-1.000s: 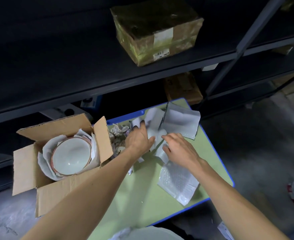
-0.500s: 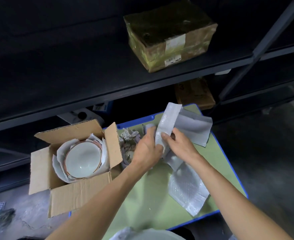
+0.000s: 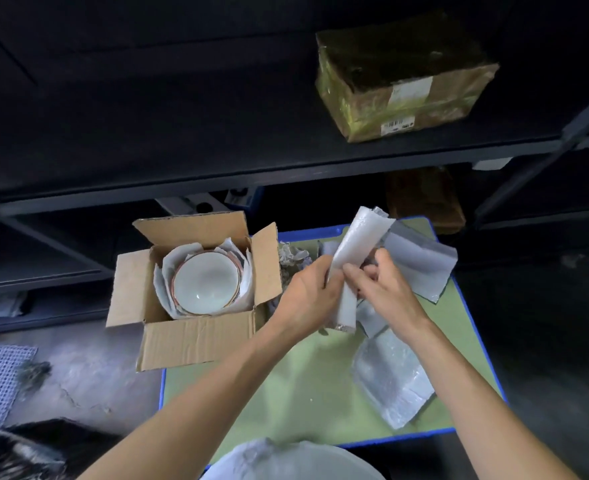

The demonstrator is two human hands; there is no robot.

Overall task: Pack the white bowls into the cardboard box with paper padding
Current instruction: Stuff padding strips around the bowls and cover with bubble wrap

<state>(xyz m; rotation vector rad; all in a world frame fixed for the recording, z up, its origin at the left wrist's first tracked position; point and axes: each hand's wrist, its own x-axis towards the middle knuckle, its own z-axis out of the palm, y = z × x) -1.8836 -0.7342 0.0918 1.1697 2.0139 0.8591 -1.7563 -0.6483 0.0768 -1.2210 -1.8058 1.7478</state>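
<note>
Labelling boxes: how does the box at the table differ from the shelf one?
The packing box is open, flaps spread, white bowls and paper inside; the shelf box is closed and labelled. The packing box sits at the table's left edge; the shelf box, up on the dark shelf. Both brown cardboard.

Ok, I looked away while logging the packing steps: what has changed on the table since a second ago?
The left hand and right hand took hold of a white padding sheet and lifted it off the table; they now hold it upright between them. The box, the bowl in it and the other sheets on the table stayed put.
</note>
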